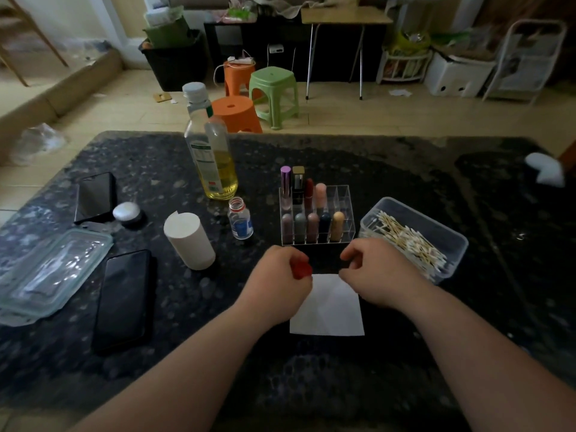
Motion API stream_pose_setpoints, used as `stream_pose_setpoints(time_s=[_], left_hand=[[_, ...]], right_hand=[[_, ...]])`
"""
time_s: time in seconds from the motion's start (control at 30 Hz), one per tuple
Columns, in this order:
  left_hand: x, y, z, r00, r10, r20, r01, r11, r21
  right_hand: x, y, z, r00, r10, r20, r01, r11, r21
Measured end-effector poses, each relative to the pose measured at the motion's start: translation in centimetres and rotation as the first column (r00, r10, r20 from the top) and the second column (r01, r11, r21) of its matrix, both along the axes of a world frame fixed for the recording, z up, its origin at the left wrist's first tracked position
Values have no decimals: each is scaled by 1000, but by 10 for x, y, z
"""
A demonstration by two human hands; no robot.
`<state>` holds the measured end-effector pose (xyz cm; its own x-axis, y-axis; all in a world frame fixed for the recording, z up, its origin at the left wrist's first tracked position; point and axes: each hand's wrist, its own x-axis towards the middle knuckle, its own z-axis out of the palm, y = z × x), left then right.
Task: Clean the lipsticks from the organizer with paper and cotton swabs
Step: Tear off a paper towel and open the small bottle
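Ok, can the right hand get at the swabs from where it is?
Probably yes. The swabs lie in an open box just right of the right hand, with nothing between them. Its fingers are curled, though, and I cannot tell whether they already hold something.

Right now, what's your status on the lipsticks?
Left hand grips red lipstick. Right hand curled beside it, hold unclear. Paper beneath both. Organizer just behind, nothing blocking.

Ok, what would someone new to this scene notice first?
Front and centre, the left hand holds a red object at the edge of a white paper sheet, with the right hand opposite. Just behind stands the clear organizer of coloured lipsticks, a tub of cotton swabs to its right.
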<state>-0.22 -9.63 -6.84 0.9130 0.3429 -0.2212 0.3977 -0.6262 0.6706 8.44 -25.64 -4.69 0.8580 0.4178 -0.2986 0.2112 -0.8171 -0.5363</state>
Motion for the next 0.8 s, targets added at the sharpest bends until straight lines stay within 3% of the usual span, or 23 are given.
stream_pose_setpoints(time_s=[0.17, 0.33, 0.47, 0.53, 0.67, 0.8], left_hand=[[-2, 10, 9, 999, 47, -11, -48, 992, -117], [-23, 48, 17, 974, 210, 78, -178, 937, -300], [-44, 64, 13, 973, 216, 82, -187, 945, -268], [-50, 70, 11, 974, 207, 96, -182, 958, -220], [-55, 81, 11, 967, 213, 138, -188, 967, -175], [-58, 87, 14, 963, 214, 162, -190, 970, -151]], right_hand=[[-7, 16, 13, 990, -85, 110, 61, 976, 207], [-14, 66, 28, 979, -40, 198, -28, 943, 331], [-3, 119, 32, 970, 77, 232, -134, 960, 244], [1, 144, 36, 978, 109, 177, -143, 971, 193], [6, 187, 21, 992, 96, 84, -106, 986, 132], [11, 206, 2, 996, 28, 84, -29, 1000, 11]])
